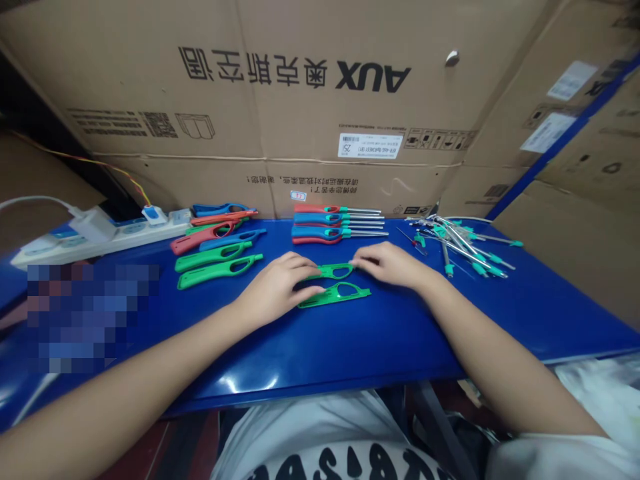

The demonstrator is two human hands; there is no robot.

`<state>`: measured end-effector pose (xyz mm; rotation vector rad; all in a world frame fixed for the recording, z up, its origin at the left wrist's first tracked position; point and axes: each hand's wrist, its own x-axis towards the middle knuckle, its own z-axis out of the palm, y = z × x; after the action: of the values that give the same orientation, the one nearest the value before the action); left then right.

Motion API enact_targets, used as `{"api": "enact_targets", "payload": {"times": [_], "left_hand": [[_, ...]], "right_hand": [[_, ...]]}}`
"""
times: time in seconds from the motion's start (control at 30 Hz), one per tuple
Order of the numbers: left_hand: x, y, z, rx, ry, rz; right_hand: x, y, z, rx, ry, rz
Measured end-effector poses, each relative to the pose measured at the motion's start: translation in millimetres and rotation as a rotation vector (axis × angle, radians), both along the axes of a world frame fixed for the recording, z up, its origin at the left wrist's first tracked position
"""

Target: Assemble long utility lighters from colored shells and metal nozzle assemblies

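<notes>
Two green plastic lighter shell halves lie side by side in front of me, their hollow inner sides up. My left hand (277,288) has its fingers on the wide end of the farther half (327,271), holding it down. Its thumb lies over the end of the nearer half (336,295). At the narrow tip of the farther half, my right hand (390,264) is closed in a pinch; its fingertips partly cover that tip. The palms hide the fingers' undersides.
Left stand red, blue and green lighter shells (220,257) in a row. Assembled lighters (320,233) with metal tubes lie at the back. A pile of metal tubes with teal fittings (473,247) is right. A power strip (130,233) and a cardboard wall (280,133) border the blue table (380,347).
</notes>
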<state>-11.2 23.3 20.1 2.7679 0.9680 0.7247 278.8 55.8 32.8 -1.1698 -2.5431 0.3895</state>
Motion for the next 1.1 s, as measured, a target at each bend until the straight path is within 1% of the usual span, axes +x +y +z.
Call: {"api": "enact_targets", "payload": {"times": [0.03,0.07,0.17,0.2,0.23,0.3,0.37,0.43,0.57,0.7,0.83,0.9,0.97,1.03,1.1], "left_hand": [[1.2,-2.3,0.4,0.000,0.015,-0.009],[2.1,-4.2,0.3,-0.001,0.028,-0.013],[3.1,-7.4,-1.8,-0.008,0.079,-0.014],[3.0,-7.7,-2.6,-0.012,0.097,-0.012],[2.7,-7.8,-3.3,-0.019,0.111,-0.010],[1.9,-7.5,-4.2,-0.035,0.126,-0.004],[1.1,-7.0,-4.5,-0.044,0.130,0.007],[0.3,-6.5,-4.3,-0.046,0.135,0.020],[-2.2,-4.8,-2.0,-0.075,0.137,0.032],[-5.3,-2.3,3.2,-0.105,0.156,0.029],[-9.5,1.6,10.0,-0.124,0.208,0.040],[-13.1,4.6,12.8,-0.145,0.226,0.029],[-17.3,7.7,14.6,-0.162,0.236,0.017],[-21.2,10.2,15.6,-0.166,0.245,0.015],[-23.6,11.6,15.9,-0.163,0.246,0.018]], "right_hand": [[8.1,3.4,3.3,0.060,0.036,-0.080],[17.7,6.9,7.2,0.109,0.044,-0.192],[53.6,15.0,21.2,0.180,-0.094,-0.573],[66.8,16.2,26.0,0.181,-0.142,-0.737],[80.1,16.7,30.3,0.150,-0.179,-0.914],[105.0,16.1,36.8,0.011,-0.192,-1.227],[125.6,14.9,39.4,-0.069,-0.204,-1.327],[140.4,15.2,37.7,-0.131,-0.206,-1.346],[155.1,22.2,27.2,-0.230,-0.233,-1.301],[159.0,27.6,22.1,-0.199,-0.233,-1.283],[151.4,24.8,28.1,-0.136,-0.153,-1.223],[142.2,22.5,31.5,-0.108,-0.040,-1.159],[131.7,20.8,33.5,-0.130,0.109,-1.120],[122.9,19.9,34.4,-0.189,0.194,-1.135],[117.8,19.5,35.2,-0.206,0.196,-1.172]]}}
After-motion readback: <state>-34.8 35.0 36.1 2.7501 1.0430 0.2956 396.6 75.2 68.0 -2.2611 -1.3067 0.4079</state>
